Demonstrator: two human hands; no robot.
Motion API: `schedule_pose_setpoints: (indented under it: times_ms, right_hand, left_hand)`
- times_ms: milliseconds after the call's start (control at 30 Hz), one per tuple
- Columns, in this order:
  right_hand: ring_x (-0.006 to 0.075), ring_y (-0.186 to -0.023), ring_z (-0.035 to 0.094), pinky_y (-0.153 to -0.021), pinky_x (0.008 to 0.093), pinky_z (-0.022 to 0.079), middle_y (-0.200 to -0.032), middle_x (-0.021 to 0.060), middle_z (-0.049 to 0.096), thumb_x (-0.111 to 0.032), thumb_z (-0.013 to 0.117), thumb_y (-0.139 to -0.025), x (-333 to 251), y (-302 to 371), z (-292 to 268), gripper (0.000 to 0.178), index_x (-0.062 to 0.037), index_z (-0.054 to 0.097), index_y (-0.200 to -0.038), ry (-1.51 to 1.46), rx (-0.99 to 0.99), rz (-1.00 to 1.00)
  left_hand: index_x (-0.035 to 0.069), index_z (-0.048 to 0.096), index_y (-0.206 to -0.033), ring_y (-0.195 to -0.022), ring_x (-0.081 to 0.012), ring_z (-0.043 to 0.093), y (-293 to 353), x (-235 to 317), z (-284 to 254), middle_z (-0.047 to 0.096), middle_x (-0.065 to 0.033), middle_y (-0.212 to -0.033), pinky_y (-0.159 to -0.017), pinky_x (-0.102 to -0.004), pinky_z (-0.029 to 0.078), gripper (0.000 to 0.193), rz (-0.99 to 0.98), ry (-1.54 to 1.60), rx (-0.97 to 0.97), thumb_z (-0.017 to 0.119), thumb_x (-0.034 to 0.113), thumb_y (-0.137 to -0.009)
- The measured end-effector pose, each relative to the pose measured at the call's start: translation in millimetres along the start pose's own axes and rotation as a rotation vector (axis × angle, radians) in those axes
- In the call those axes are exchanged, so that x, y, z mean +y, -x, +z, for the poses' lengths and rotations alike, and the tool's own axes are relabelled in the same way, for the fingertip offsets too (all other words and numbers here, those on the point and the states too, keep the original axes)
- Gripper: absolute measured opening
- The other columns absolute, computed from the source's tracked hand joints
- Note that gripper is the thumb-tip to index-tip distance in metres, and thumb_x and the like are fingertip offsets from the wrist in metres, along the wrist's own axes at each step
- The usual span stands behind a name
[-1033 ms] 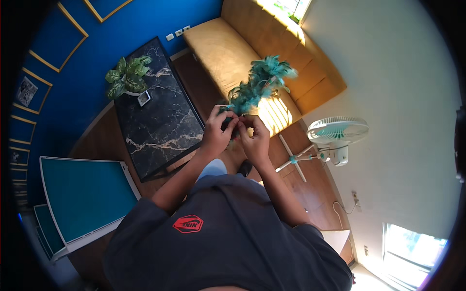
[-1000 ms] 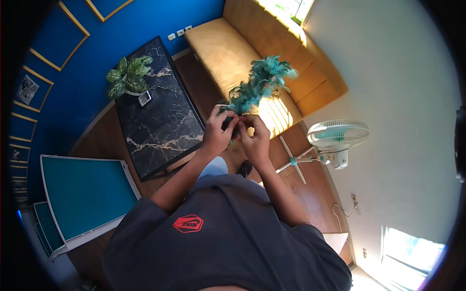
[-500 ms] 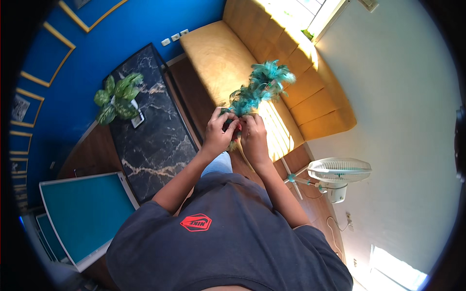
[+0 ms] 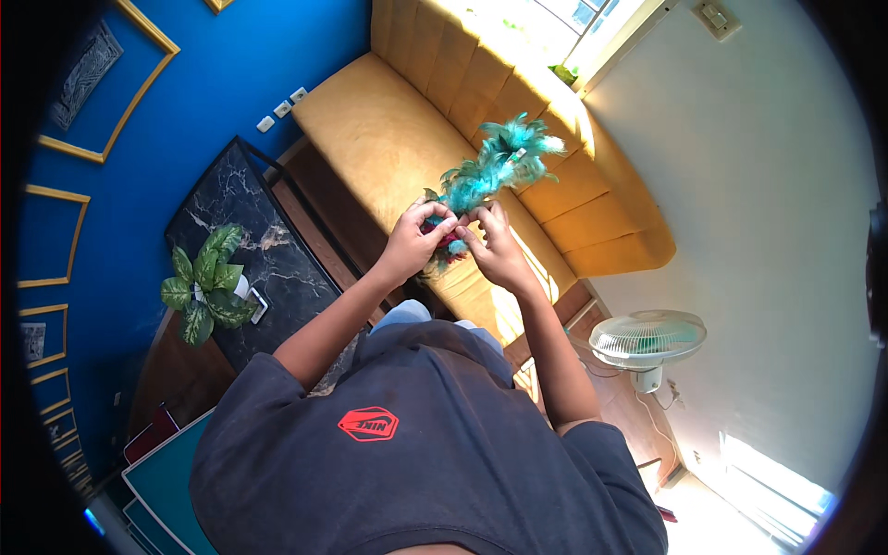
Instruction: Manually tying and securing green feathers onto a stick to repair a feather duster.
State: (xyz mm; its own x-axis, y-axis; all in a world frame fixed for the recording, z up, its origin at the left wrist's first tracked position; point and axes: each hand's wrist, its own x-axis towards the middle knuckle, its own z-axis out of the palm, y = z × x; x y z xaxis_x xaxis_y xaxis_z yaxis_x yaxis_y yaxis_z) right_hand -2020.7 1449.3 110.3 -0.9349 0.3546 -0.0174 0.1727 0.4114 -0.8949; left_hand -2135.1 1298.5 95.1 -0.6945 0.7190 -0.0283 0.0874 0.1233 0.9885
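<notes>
In front of me I hold a feather duster (image 4: pixel 483 178) with fluffy teal feathers, its bushy end slanting up and away to the right. Dark red and pale blue feathers show at the near end, below my fingers. My left hand (image 4: pixel 413 239) pinches this near end, thumb against forefinger. Close beside it, my right hand (image 4: pixel 500 252) has its thumb and fingertips bent onto the same part. What lies exactly between the fingertips is too small to make out. A small pale piece shows among the feathers near the far end.
A yellow padded bench (image 4: pixel 388 129) runs behind the duster. At left stands a black marbled table (image 4: pixel 264 217) bearing a leafy plant (image 4: pixel 211 287) and a phone (image 4: pixel 260 306). A white fan (image 4: pixel 647 338) stands at right by the wall, and a teal panel (image 4: pixel 171 490) at lower left.
My view has turned, so the table and plant sit lower and farther left. Both hands stay at the duster's near end; my right hand has shifted slightly right, its fingers bent differently.
</notes>
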Motion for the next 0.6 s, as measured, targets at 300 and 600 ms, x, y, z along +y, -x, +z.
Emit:
schedule_pose_setpoints:
  times_ms: [300, 600]
  right_hand:
    - [0.0286, -0.099, 0.055, -0.088, 0.0384, 0.046, -0.104, 0.0133, 0.055, -0.008, 0.075, -0.089, 3, -46, 17, 0.018, -0.0025, 0.062, -0.1, -0.099, 0.056, -0.192]
    - [0.0281, -0.075, 0.063, -0.072, 0.0368, 0.05, -0.083, 0.0121, 0.062, 0.003, 0.071, -0.087, -11, -161, 82, 0.009, 0.001, 0.062, -0.089, -0.004, 0.383, -0.259]
  left_hand:
    - [0.002, 0.068, -0.096, -0.091, -0.0064, 0.058, -24, -1, -27, 0.059, 0.0013, -0.096, -0.083, -0.0237, 0.049, 0.014, -0.09, 0.118, 0.058, 0.07, 0.016, -0.099]
    - [0.004, 0.069, -0.098, -0.087, -0.0071, 0.061, -127, -52, -113, 0.064, 0.0017, -0.096, -0.078, -0.0249, 0.053, 0.01, -0.237, 0.333, -0.022, 0.07, 0.015, -0.099]
